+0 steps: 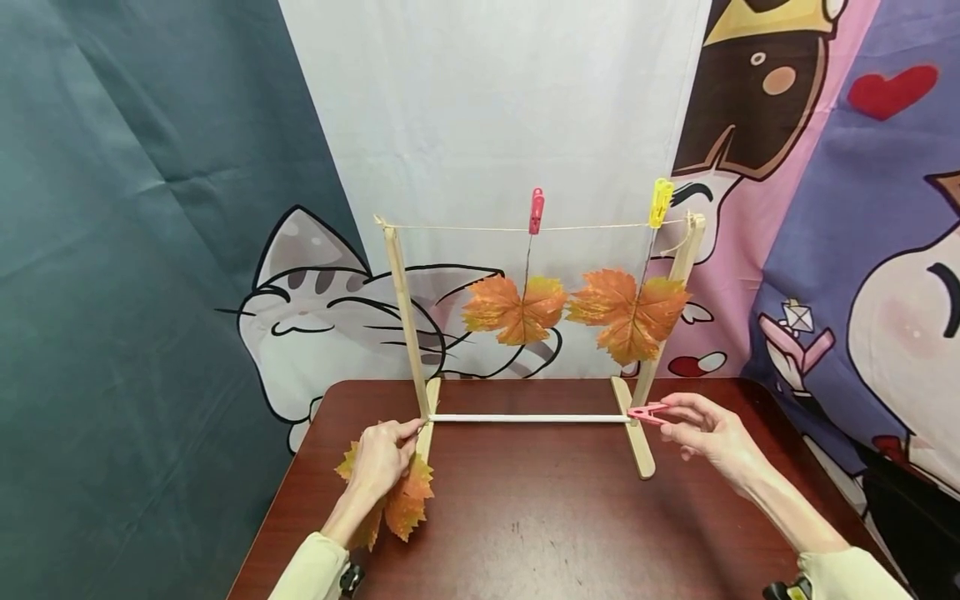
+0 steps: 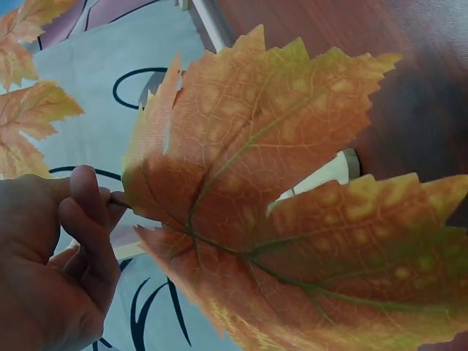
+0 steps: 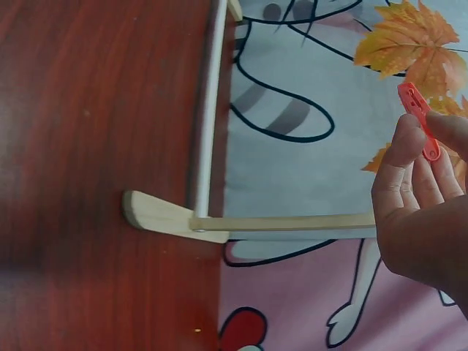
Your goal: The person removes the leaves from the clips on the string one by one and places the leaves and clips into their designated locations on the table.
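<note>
My left hand [image 1: 381, 458] pinches the stem of an orange autumn leaf [image 2: 241, 190], whose blade hangs below the fingers beside the rack's left foot. Between the thumb and fingers of my right hand [image 1: 708, 433] is a pink clothespin [image 1: 648, 413], held near the rack's right post [image 3: 292, 222]. Across the top of the wooden rack runs a thin string [image 1: 457, 228]. A red-pink clothespin [image 1: 537, 211] on it holds one orange leaf [image 1: 517, 312]; a yellow clothespin [image 1: 661, 202] holds another leaf [image 1: 632, 313] farther right.
A white rod [image 1: 525, 418] joins the rack's two wooden feet, including the right foot [image 1: 639, 450], on a dark red-brown table [image 1: 517, 508]. Behind stands a cloth backdrop [image 1: 495, 100] with cartoon figures, close to the table's far edge.
</note>
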### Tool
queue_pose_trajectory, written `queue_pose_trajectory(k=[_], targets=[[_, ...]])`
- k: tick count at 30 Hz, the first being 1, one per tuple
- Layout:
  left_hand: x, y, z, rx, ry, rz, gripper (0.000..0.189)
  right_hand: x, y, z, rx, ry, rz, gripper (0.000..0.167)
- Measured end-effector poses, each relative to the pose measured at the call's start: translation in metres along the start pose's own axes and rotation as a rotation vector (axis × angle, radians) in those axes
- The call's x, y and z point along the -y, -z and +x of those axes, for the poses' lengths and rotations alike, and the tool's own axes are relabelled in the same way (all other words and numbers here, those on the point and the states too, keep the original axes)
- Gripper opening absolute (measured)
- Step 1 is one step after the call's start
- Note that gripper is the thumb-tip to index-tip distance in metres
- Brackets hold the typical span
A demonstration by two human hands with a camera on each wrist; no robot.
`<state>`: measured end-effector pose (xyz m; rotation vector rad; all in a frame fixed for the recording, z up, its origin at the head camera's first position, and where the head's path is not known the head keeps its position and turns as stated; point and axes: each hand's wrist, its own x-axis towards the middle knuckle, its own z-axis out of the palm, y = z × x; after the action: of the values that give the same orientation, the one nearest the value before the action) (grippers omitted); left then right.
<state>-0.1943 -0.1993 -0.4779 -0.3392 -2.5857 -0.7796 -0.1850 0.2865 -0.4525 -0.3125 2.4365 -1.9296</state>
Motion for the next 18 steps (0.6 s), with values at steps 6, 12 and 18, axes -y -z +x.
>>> queue_pose_trajectory(k=[6, 12, 18], targets=[[0.003, -0.005, -0.005, 0.03, 0.022, -0.017, 0.034, -0.014, -0.003, -0.008, 0.005, 0.0, 0.038, 0.037], [0.008, -0.012, -0.011, 0.036, 0.007, 0.017, 0.037, -0.031, -0.007, -0.017, 0.01, -0.012, 0.067, 0.034], [0.012, -0.016, -0.016, 0.047, -0.026, 0.042, 0.036, -0.045, -0.01, -0.023, 0.011, -0.034, 0.077, 0.037]])
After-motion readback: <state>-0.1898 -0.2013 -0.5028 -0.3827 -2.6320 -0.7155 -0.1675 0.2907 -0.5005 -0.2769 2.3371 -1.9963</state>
